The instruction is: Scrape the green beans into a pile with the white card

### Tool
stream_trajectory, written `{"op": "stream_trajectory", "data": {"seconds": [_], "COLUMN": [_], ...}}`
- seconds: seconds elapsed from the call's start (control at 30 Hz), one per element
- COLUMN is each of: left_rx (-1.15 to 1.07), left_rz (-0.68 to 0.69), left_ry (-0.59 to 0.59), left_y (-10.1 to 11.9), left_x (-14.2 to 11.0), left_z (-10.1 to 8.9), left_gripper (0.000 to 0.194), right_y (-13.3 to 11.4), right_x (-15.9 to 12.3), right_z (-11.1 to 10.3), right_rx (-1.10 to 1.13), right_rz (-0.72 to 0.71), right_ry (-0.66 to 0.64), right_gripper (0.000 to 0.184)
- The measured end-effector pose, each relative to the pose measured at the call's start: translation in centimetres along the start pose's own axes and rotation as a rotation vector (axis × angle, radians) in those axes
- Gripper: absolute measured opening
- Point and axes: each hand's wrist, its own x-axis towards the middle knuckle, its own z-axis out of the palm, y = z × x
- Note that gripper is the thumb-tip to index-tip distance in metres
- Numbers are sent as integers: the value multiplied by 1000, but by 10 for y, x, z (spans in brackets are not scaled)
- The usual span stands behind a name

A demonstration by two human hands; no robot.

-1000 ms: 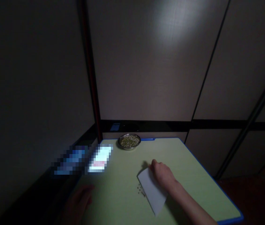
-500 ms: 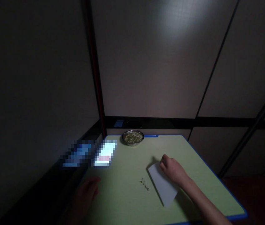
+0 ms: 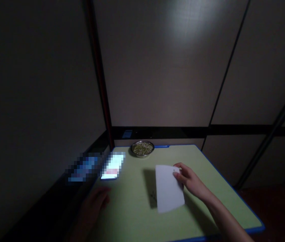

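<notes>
My right hand (image 3: 186, 178) pinches a white sheet of card or stiff paper (image 3: 169, 190) at its upper right corner, thumb in front and fingers behind. The sheet is tilted up over the table and casts a shadow to its left. A small dark speck shows near my thumb. Beside the sheet's left edge, a few small dark bits (image 3: 153, 195) lie on the table, partly hidden by the sheet and in shadow. My left hand (image 3: 97, 201) is dim at the table's left edge, fingers loosely bent and apart from the thumb, with nothing visible in it.
A round metal bowl (image 3: 142, 149) of green and pale beans or seeds stands at the back of the pale green table (image 3: 129, 218), which has a blue rim. A lit phone-like screen (image 3: 113, 166), pixelated, lies at the left, its reflection beside it. Panelled walls rise behind and left.
My right hand has turned and lifted the white sheet from a slanted, low pose to a more upright one, shifted left over the dark bits. My left hand has barely moved.
</notes>
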Motion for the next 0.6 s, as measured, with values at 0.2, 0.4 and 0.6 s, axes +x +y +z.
{"op": "stream_trajectory", "data": {"seconds": [0.2, 0.4, 0.6], "left_rx": [16, 121, 277], "left_rz": [94, 315, 655], "left_ry": [-380, -590, -640], "left_y": [51, 77, 87], "left_x": [5, 1, -13], "left_z": [53, 86, 97], "left_gripper": [38, 46, 70], "right_y": [-40, -60, -56], "right_x": [-7, -19, -28], "right_z": [10, 20, 24], "right_rx": [-13, -87, -277], "right_rz": [-230, -484, -600], "right_ry": [-62, -84, -94], "right_gripper": [22, 8, 10]}}
